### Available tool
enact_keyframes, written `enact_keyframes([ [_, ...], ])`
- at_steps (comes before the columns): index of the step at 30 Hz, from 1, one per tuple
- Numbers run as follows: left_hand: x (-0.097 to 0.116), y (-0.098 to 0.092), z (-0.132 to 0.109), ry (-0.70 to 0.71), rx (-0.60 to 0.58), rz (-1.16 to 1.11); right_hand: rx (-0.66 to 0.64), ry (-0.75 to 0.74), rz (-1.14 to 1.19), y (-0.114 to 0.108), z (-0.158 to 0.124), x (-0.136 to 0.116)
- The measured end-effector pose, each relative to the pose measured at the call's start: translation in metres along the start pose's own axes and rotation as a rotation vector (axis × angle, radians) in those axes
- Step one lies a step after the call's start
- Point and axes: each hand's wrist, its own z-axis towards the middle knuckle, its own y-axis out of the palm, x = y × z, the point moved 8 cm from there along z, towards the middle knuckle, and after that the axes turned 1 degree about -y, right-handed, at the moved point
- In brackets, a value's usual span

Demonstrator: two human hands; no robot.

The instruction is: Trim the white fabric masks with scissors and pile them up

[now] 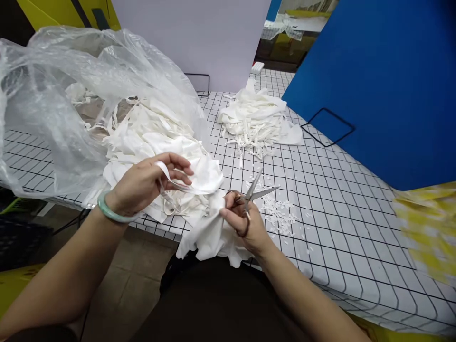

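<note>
My right hand (pixel 247 223) has its fingers through the handles of a pair of scissors (pixel 253 192), whose blades stand apart and point away from me. Its thumb and finger also pinch a white cloth piece (pixel 210 232) that hangs over the table edge at my lap. A narrow white ribbon (pixel 163 168) runs over the fingers of my left hand (pixel 153 178), which are curled loosely around it. The ribbon leads toward the cloth by my right hand. Below and behind my left hand lies a large heap of white cloth pieces (pixel 153 128) with ribbons.
A clear plastic bag (pixel 46 95) spreads over the left of the checked table (pixel 342 228). Behind the scissors lies a second pile of white cloth (pixel 254 116). Small white snippets (pixel 280 213) are scattered nearby. A blue panel (pixel 377 90) and a pale panel (pixel 192 42) stand behind.
</note>
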Motion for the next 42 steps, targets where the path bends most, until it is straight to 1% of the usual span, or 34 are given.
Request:
enact_keyframes([
  [1,-0.009,0.005,-0.001,-0.045,-0.134,0.091,-0.023,-0.004,0.056,-0.005,0.001,-0.007],
  [3,-0.029,0.026,-0.008,-0.125,-0.479,0.21,-0.079,0.011,0.126,-0.011,0.002,-0.02],
  [4,-0.038,0.038,-0.012,-0.146,-0.621,0.236,-0.108,0.032,0.137,-0.012,0.002,-0.025],
  [5,-0.045,0.049,-0.015,-0.145,-0.702,0.258,-0.135,0.056,0.133,-0.012,0.003,-0.029],
  [6,-0.05,0.057,-0.013,-0.118,-0.714,0.298,-0.159,0.078,0.123,-0.012,0.003,-0.032],
  [7,-0.052,0.063,-0.009,-0.066,-0.671,0.36,-0.18,0.097,0.111,-0.012,0.004,-0.034],
  [8,-0.052,0.069,-0.005,0.009,-0.603,0.433,-0.197,0.109,0.097,-0.013,0.004,-0.037],
  [10,-0.047,0.08,0.0,0.164,-0.47,0.523,-0.209,0.109,0.079,-0.016,0.005,-0.041],
  [11,-0.045,0.084,0.001,0.206,-0.425,0.512,-0.207,0.11,0.077,-0.018,0.005,-0.043],
  [12,-0.044,0.088,0.001,0.206,-0.402,0.467,-0.199,0.111,0.08,-0.022,0.005,-0.044],
  [13,-0.046,0.091,0.0,0.169,-0.398,0.401,-0.188,0.114,0.087,-0.025,0.006,-0.044],
  [15,-0.052,0.093,-0.001,0.048,-0.405,0.274,-0.168,0.126,0.106,-0.032,0.006,-0.043],
  [17,-0.055,0.093,-0.003,-0.034,-0.418,0.213,-0.161,0.137,0.111,-0.037,0.007,-0.041],
  [19,-0.052,0.09,-0.004,-0.043,-0.411,0.205,-0.168,0.144,0.112,-0.039,0.007,-0.04],
  [21,-0.05,0.089,-0.005,-0.033,-0.43,0.232,-0.181,0.139,0.105,-0.039,0.008,-0.042],
  [23,-0.051,0.092,-0.007,-0.055,-0.479,0.257,-0.178,0.122,0.077,-0.039,0.01,-0.044],
  [25,-0.055,0.096,-0.01,-0.116,-0.548,0.246,-0.158,0.105,0.04,-0.04,0.012,-0.045],
  [27,-0.054,0.101,-0.014,-0.129,-0.574,0.224,-0.134,0.098,0.021,-0.04,0.014,-0.042],
  [28,-0.051,0.103,-0.015,-0.09,-0.564,0.228,-0.123,0.098,0.027,-0.038,0.014,-0.038],
  [29,-0.045,0.104,-0.015,-0.016,-0.532,0.242,-0.116,0.104,0.045,-0.035,0.014,-0.033],
  [31,-0.03,0.106,-0.015,0.181,-0.422,0.28,-0.109,0.134,0.107,-0.025,0.012,-0.019],
  [33,-0.022,0.11,-0.017,0.319,-0.351,0.26,-0.114,0.163,0.192,-0.012,0.007,-0.005],
  [34,-0.022,0.113,-0.018,0.348,-0.332,0.21,-0.113,0.172,0.23,-0.007,0.004,0.001],
  [36,-0.03,0.116,-0.015,0.332,-0.281,0.054,-0.124,0.189,0.24,-0.001,-0.002,0.008],
  [37,-0.037,0.116,-0.012,0.308,-0.238,-0.026,-0.122,0.188,0.192,-0.002,-0.006,0.008],
  [39,-0.049,0.114,-0.007,0.273,-0.123,-0.105,-0.073,0.13,-0.032,-0.015,-0.012,0.0],
  [40,-0.053,0.115,-0.005,0.272,-0.075,-0.093,-0.031,0.08,-0.176,-0.024,-0.016,-0.008],
  [42,-0.055,0.12,-0.004,0.312,-0.021,-0.002,0.079,-0.023,-0.41,-0.044,-0.026,-0.028],
])
